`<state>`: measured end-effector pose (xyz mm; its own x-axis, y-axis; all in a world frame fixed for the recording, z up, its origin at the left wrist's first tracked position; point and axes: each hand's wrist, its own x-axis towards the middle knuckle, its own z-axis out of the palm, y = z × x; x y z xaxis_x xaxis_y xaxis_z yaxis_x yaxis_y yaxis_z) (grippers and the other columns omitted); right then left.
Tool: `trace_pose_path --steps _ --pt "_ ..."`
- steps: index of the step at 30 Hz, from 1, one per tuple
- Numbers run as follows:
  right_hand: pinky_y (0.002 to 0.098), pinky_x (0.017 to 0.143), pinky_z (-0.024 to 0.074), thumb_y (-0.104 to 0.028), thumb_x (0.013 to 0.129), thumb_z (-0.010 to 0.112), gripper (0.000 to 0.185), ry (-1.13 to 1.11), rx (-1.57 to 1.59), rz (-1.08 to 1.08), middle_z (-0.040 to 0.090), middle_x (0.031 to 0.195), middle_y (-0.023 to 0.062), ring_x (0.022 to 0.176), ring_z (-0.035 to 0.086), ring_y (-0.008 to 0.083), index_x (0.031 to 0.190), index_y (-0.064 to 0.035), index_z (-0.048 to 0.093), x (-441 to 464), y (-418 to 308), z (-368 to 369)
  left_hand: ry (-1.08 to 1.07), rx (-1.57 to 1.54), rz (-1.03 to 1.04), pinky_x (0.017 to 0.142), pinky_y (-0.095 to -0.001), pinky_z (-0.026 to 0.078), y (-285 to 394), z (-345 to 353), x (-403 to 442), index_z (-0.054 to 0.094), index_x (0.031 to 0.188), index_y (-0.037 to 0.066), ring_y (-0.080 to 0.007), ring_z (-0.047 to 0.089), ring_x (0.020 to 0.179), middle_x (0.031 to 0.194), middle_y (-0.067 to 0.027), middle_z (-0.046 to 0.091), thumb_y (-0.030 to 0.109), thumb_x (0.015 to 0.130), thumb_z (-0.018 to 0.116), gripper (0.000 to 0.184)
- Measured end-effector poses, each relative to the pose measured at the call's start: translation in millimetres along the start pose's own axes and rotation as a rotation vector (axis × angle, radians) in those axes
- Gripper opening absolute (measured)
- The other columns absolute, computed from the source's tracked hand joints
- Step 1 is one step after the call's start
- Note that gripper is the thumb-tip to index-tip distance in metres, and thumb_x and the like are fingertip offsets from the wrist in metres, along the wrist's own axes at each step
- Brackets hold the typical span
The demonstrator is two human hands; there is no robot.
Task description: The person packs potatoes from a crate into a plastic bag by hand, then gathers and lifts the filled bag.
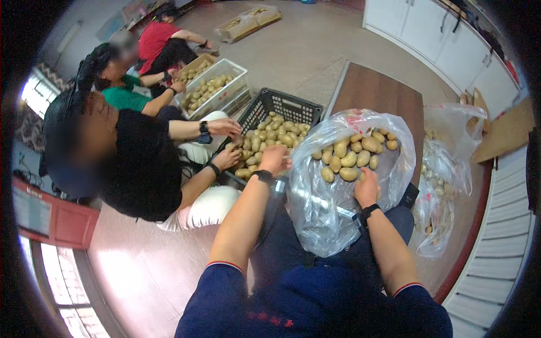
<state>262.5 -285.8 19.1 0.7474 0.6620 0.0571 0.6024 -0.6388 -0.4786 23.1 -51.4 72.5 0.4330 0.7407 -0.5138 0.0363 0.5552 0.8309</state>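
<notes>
My left hand [275, 159] is over the near right side of a black plastic crate [290, 105] full of potatoes [271, 134]. Its fingers are loosely apart, and no potato shows in them. My right hand [367, 190] is inside the mouth of a clear plastic bag [315, 217], fingers curled around a mostly hidden potato. More potatoes [348, 159] lie in the far part of this bag, just ahead of that hand. The bag is spread over my lap and the end of a brown board [376, 90].
A co-worker in black [147, 163] reaches into the same crate from the left. Beyond are two more people and a white crate [236, 73] with potatoes. Filled plastic bags [442, 186] stand at right, near white cabinets [420, 28].
</notes>
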Motion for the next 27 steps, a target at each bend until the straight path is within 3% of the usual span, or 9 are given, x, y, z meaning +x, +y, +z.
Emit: trace_pose_path --steps 3,5,6,8,11,14,18,19,27 --pt "0.0447 0.095 0.0411 -0.005 0.074 0.063 0.047 0.053 0.212 -0.152 0.058 0.113 0.0157 0.109 0.054 0.0325 0.121 -0.0054 0.054 7.9 5.0 8.9 -0.029 0.022 -0.009 0.056 -0.0335 0.055 -0.6 5.8 -3.1 0.051 0.11 0.004 -0.0212 0.062 0.068 0.096 -0.0085 0.057 0.022 0.092 0.055 0.025" --pt "0.0368 0.082 0.0487 0.0 0.075 0.06 0.049 -0.049 0.456 -0.107 0.06 0.107 0.0125 0.097 0.058 0.0258 0.123 -0.003 0.052 22.0 21.4 24.6 -0.005 0.058 -0.009 0.057 -0.0344 0.055 -6.4 10.3 -0.2 0.05 0.119 0.004 -0.0216 0.063 0.069 0.101 -0.011 0.06 0.023 0.094 0.053 0.032" --pt "0.0368 0.082 0.0487 0.0 0.075 0.06 0.049 -0.09 0.478 -0.128 0.06 0.107 0.0125 0.097 0.058 0.0258 0.123 -0.003 0.052 17.1 7.6 22.2 0.015 0.023 -0.001 0.046 -0.0328 0.053 -3.2 15.2 -7.3 0.053 0.112 0.001 -0.0209 0.062 0.06 0.092 -0.0098 0.059 0.017 0.092 0.05 0.026" --pt "0.0286 0.065 0.0497 0.002 0.077 0.057 0.05 -0.463 1.066 0.383 0.06 0.1 0.0083 0.081 0.059 0.0174 0.127 -0.0029 0.051 17.5 -21.9 -19.8 -0.053 0.048 0.002 0.045 -0.0329 0.05 -5.3 17.6 -3.8 0.053 0.109 0.001 -0.0208 0.06 0.055 0.091 -0.01 0.058 0.022 0.091 0.053 0.027" --pt "0.0239 0.054 0.0456 0.0 0.08 0.056 0.051 -0.455 1.227 0.316 0.06 0.094 0.006 0.069 0.056 0.013 0.13 -0.0046 0.049 9.2 -54.8 -26.3 -0.139 0.105 -0.011 0.048 -0.032 0.052 -0.5 23.9 -4.0 0.05 0.114 0.001 -0.0223 0.062 0.06 0.102 -0.014 0.06 0.024 0.094 0.054 0.031" --pt "0.0242 0.054 0.0456 -0.002 0.083 0.054 0.051 -0.614 1.272 0.236 0.06 0.095 0.0058 0.064 0.055 0.012 0.133 -0.0038 0.046 5.2 -78.1 -21.7 -0.181 0.094 -0.037 0.044 -0.0308 0.049 -4.2 30.5 -4.5 0.051 0.112 0.001 -0.021 0.061 0.055 0.101 -0.0154 0.06 0.027 0.093 0.056 0.033" --pt "0.0219 0.051 0.0427 -0.023 0.093 0.055 0.038 -0.738 1.068 0.184 0.061 0.091 0.0046 0.059 0.053 0.0098 0.125 -0.0029 0.051 -7.0 -110.5 -19.6 -0.25 0.222 -0.044 0.041 -0.0298 0.048 2.8 41.0 -18.0 0.052 0.116 0.001 -0.0192 0.062 0.055 0.104 -0.0162 0.06 0.033 0.093 0.056 0.039" --pt "0.0224 0.048 0.0412 -0.031 0.097 0.05 0.029 -0.751 1.049 0.145 0.063 0.084 0.0037 0.052 0.049 0.0089 0.11 -0.0056 0.055 -12.1 -118.0 -21.3 -0.309 0.248 -0.065 0.041 -0.0302 0.048 2.8 41.4 -17.4 0.052 0.116 0.001 -0.0199 0.062 0.056 0.105 -0.0163 0.059 0.034 0.093 0.055 0.041" --pt "0.0229 0.048 0.0369 -0.034 0.098 0.048 0.031 -0.738 0.952 -0.023 0.058 0.068 -0.0005 0.053 0.047 0.0079 0.092 -0.0048 0.059 -10.2 -118.3 -4.2 -0.588 0.339 -0.139 0.048 -0.028 0.05 8.5 44.3 -21.3 0.054 0.112 0.004 -0.0171 0.063 0.06 0.096 -0.0104 0.063 0.041 0.095 0.051 0.041"
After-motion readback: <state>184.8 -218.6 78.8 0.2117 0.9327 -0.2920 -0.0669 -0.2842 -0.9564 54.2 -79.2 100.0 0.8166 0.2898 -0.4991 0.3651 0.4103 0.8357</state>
